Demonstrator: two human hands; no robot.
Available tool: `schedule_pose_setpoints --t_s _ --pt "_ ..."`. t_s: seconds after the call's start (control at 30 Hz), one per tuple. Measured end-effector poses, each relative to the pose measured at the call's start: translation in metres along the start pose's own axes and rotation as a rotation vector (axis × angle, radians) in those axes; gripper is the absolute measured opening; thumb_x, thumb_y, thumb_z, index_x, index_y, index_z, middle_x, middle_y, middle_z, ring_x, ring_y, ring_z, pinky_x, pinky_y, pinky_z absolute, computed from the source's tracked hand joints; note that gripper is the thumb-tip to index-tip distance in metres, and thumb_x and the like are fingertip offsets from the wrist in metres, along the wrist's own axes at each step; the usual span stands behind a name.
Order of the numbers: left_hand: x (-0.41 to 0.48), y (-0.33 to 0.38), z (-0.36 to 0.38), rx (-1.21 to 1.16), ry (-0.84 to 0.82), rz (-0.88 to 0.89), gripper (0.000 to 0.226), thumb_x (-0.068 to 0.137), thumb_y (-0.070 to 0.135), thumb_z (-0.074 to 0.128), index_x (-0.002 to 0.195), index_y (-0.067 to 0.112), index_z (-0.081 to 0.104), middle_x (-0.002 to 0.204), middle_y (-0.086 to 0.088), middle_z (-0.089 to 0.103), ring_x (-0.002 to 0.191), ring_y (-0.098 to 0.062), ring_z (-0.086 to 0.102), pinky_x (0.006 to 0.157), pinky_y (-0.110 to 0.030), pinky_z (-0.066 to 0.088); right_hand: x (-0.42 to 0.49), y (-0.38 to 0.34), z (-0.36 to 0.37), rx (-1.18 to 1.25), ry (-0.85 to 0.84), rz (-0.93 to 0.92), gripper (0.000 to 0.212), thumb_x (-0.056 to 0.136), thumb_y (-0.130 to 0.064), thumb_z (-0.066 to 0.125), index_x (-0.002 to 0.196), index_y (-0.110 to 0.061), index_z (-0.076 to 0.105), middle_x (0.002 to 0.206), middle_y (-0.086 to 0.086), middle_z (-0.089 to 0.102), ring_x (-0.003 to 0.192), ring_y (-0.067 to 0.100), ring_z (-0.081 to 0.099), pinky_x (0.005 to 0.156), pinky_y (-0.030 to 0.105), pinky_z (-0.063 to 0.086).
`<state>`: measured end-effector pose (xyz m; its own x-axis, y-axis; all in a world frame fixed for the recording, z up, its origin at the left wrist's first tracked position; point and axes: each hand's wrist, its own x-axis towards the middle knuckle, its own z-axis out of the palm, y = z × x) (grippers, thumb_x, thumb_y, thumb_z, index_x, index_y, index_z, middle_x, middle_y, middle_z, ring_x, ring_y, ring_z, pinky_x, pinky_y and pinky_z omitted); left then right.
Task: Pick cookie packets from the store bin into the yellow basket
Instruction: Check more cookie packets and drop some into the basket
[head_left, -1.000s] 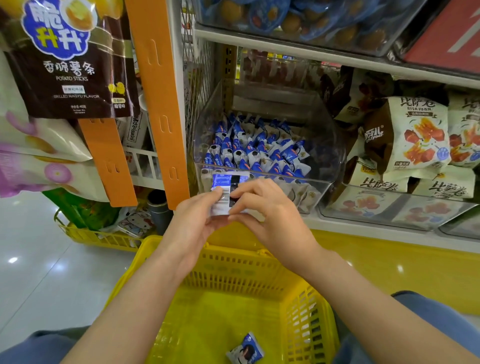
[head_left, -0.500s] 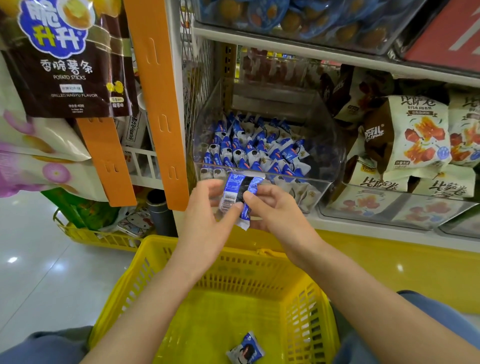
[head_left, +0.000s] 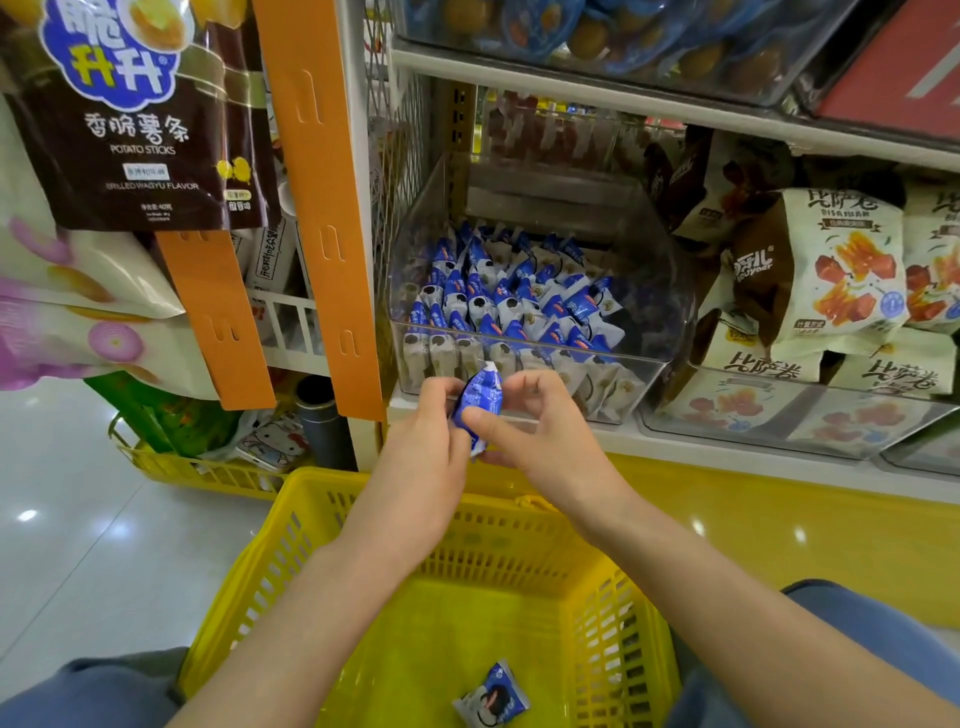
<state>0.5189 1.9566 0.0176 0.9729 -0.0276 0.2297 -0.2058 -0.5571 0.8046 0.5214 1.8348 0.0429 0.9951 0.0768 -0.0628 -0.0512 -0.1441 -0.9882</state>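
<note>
Far left: dark potato-stick bag (head_left: 132, 119) hangs at top. Beside it, orange hanging strip (head_left: 317, 208) runs down the shelf post. A second basket (head_left: 171, 470) sits on the floor below, partly hidden.

Lower centre: yellow basket (head_left: 260, 561) sits under both forearms. One packet in basket (head_left: 491, 699) lies on its floor, near the front right corner.

Centre: left hand (head_left: 415, 452) is raised above the basket's far rim, fingers curled onto the left edge of the held cookie packet (head_left: 480, 402). The packet is blue and white, roughly upright, just in front of the bin's front wall and above the basket. Right hand (head_left: 540, 441) pinches the packet's right side, thumb on the wrapper, other fingers curled above. Both hands grasp the same packet.

Behind: clear store bin (head_left: 660, 291) on the shelf, filled partway with rows of matching cookie packets (head_left: 509, 301).

Right: cream snack bags (head_left: 831, 270) stacked in the neighbouring bin.
</note>
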Motion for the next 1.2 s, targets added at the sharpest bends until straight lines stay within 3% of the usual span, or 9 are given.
schedule_pose_setpoints --t_s 0.13,0.3,0.43,0.53,0.7,0.87,1.03,1.13,1.2 --pt "0.003 0.000 -0.005 0.023 0.048 0.020 0.025 0.097 0.017 0.041 0.120 0.018 0.050 0.094 0.001 0.062 0.064 -0.002 0.054 0.051 -0.006 0.040 0.001 -0.001 0.001 0.021 -0.022 -0.029 0.038 0.084 -0.017 0.066 0.111 -0.022 0.041 0.101 -0.014 0.056 0.077 -0.003 0.064 0.064 0.016 0.055" --pt "0.004 0.002 -0.007 0.024 0.065 -0.011 0.025 0.097 0.012 0.040 0.119 0.015 0.052 0.090 -0.001 0.059 0.058 -0.005 0.052 0.046 -0.008 0.038 0.003 0.000 0.003 -0.018 -0.065 -0.035 0.040 0.086 -0.015 0.063 0.118 -0.020 0.040 0.109 -0.008 0.056 0.080 -0.001 0.063 0.067 0.019 0.056" --pt "0.003 0.003 -0.010 0.058 0.041 0.009 0.023 0.097 0.023 0.040 0.116 0.018 0.053 0.088 0.002 0.063 0.070 -0.005 0.060 0.055 -0.016 0.048 0.005 0.002 0.000 -0.099 -0.126 -0.054 0.037 0.089 -0.015 0.059 0.123 -0.019 0.043 0.117 -0.005 0.057 0.089 0.005 0.064 0.072 0.019 0.055" --pt "0.002 0.003 -0.011 0.136 0.039 0.054 0.021 0.097 0.027 0.039 0.112 0.020 0.054 0.083 0.004 0.063 0.064 -0.005 0.057 0.047 -0.016 0.040 0.004 0.001 -0.004 -0.153 -0.186 -0.058 0.034 0.092 -0.014 0.055 0.123 -0.019 0.043 0.117 -0.004 0.058 0.095 0.007 0.064 0.072 0.017 0.054" --pt "0.001 0.004 -0.011 0.094 0.066 0.055 0.014 0.098 0.020 0.038 0.097 0.020 0.052 0.068 0.009 0.053 0.053 -0.007 0.050 0.045 -0.014 0.037 0.003 -0.001 -0.005 -0.184 -0.238 -0.079 0.031 0.093 -0.015 0.053 0.121 -0.021 0.043 0.120 -0.006 0.056 0.099 0.011 0.063 0.076 0.022 0.055" --pt "0.001 0.004 -0.014 0.116 0.067 0.109 0.017 0.098 0.024 0.036 0.090 0.019 0.050 0.063 0.008 0.050 0.050 -0.006 0.047 0.050 -0.014 0.038 0.001 -0.002 -0.003 -0.142 -0.188 -0.061 0.031 0.092 -0.026 0.054 0.121 -0.022 0.044 0.119 -0.003 0.058 0.097 0.015 0.064 0.082 0.033 0.056" --pt "0.002 0.007 -0.014 0.047 0.066 0.127 0.027 0.097 0.019 0.041 0.072 0.021 0.049 0.060 0.008 0.048 0.057 -0.001 0.046 0.053 -0.012 0.036 0.003 -0.002 -0.004 -0.079 -0.164 -0.015 0.036 0.094 -0.026 0.050 0.127 -0.017 0.040 0.120 0.008 0.058 0.087 0.013 0.065 0.069 0.019 0.055" --pt "0.006 0.008 -0.015 0.001 0.053 0.068 0.030 0.097 0.018 0.042 0.069 0.023 0.051 0.059 0.008 0.048 0.052 -0.004 0.045 0.050 -0.014 0.034 0.005 -0.001 -0.003 -0.084 -0.144 -0.014 0.037 0.092 -0.026 0.053 0.126 -0.016 0.040 0.120 0.006 0.058 0.093 0.015 0.064 0.072 0.023 0.055" --pt "0.008 0.009 -0.017 -0.125 0.011 -0.015 0.032 0.098 0.017 0.041 0.070 0.025 0.053 0.058 0.009 0.048 0.048 0.001 0.047 0.046 -0.012 0.034 0.005 -0.002 -0.004 -0.064 -0.139 -0.042 0.033 0.090 -0.024 0.056 0.119 -0.019 0.042 0.112 -0.002 0.059 0.089 0.000 0.064 0.071 0.016 0.053"
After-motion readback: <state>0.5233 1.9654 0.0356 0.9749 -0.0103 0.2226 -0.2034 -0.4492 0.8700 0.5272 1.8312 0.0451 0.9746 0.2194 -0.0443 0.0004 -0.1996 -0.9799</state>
